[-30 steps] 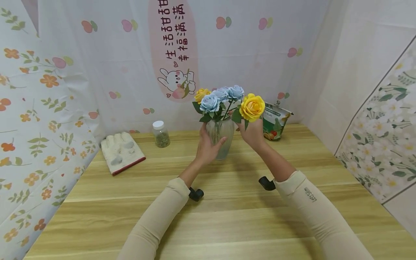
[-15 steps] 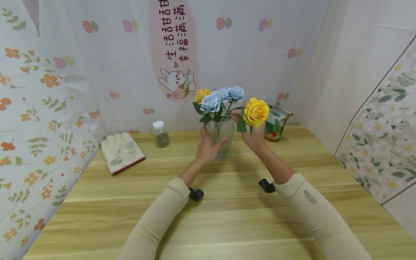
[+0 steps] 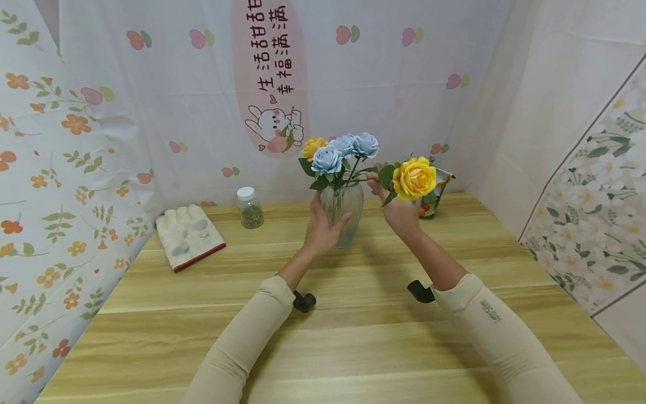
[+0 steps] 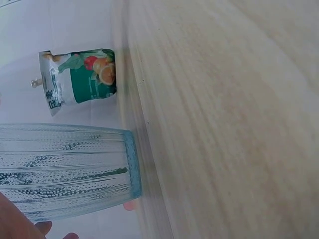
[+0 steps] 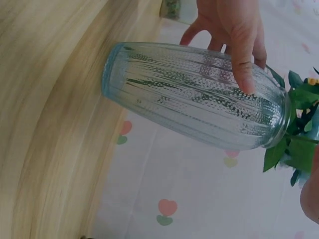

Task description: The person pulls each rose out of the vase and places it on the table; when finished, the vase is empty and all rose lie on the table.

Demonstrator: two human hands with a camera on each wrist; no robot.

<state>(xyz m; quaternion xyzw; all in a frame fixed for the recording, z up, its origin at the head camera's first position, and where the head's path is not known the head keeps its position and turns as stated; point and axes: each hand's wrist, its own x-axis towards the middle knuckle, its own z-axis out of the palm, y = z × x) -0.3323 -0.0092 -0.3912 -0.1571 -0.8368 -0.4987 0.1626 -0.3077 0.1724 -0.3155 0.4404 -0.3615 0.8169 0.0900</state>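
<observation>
Head view: At the far middle of a wooden table [image 3: 323, 348], a person's left hand [image 3: 321, 227] holds a glass vase [image 3: 348, 221] round its left side, thumb across the near face, while the right hand [image 3: 398, 212] appears to pinch the large yellow rose [image 3: 415, 178] by its stem, just right of the vase's mouth. Handling that bloom well likely calls for a firm left grip, lest a snagged leaf tip the glass, and a light pinch on the stem, guided along its own line and clear of the blue roses [image 3: 327, 160]. Against the frame a second earlier, the yellow rose and the right hand sit farther right; the left hand and vase look unmoved. Left wrist view: one stem [image 4: 121, 171] ends near the vase's base, and a green packet [image 4: 92, 77] stands beyond; only part of the left hand shows, its grip unreadable here. Right wrist view: the left thumb presses the glass below the rim, leaves [image 5: 303, 152] crowd the mouth, and part of the right hand shows at the edge, fingertips out of sight.
</observation>
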